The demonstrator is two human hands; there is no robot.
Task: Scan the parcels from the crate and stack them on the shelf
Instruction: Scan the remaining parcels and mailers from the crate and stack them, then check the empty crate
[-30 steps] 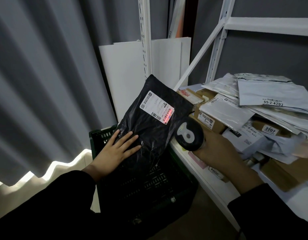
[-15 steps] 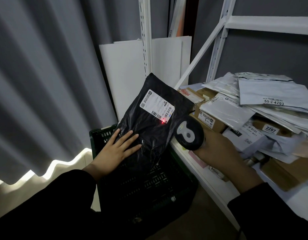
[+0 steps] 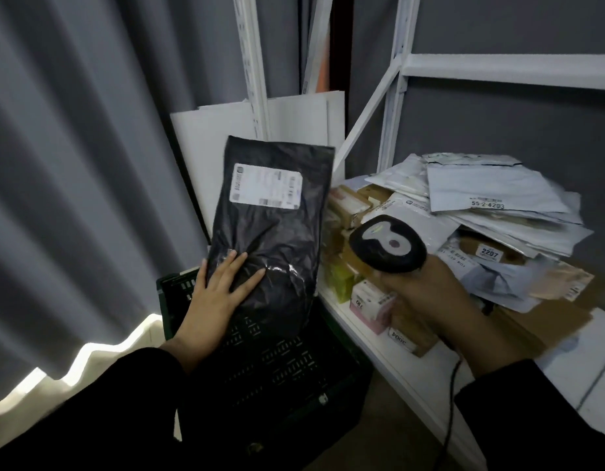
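Note:
A black plastic mailer parcel [image 3: 273, 229] with a white label stands upright over the dark green crate [image 3: 280, 375]. My left hand [image 3: 219, 294] lies flat on the parcel's lower front with straight, spread fingers pressing on it. My right hand [image 3: 430, 300] grips a black handheld barcode scanner [image 3: 387, 244], whose head sits to the right of the parcel, above the front of the white shelf [image 3: 389, 368]. No red scan light shows on the label. A heap of grey mailers and cardboard parcels [image 3: 491, 212] lies on the shelf.
White shelf uprights [image 3: 253, 62] and a diagonal brace [image 3: 365, 120] rise behind the parcel. White boards [image 3: 205, 158] lean against the wall behind the crate. A grey curtain [image 3: 73, 164] hangs at the left. The scanner's cable [image 3: 452, 402] drops before the shelf edge.
The parcel has turned from tilted to upright. The red scan light on its label has gone out. The scanner has drawn back to the right, away from the label.

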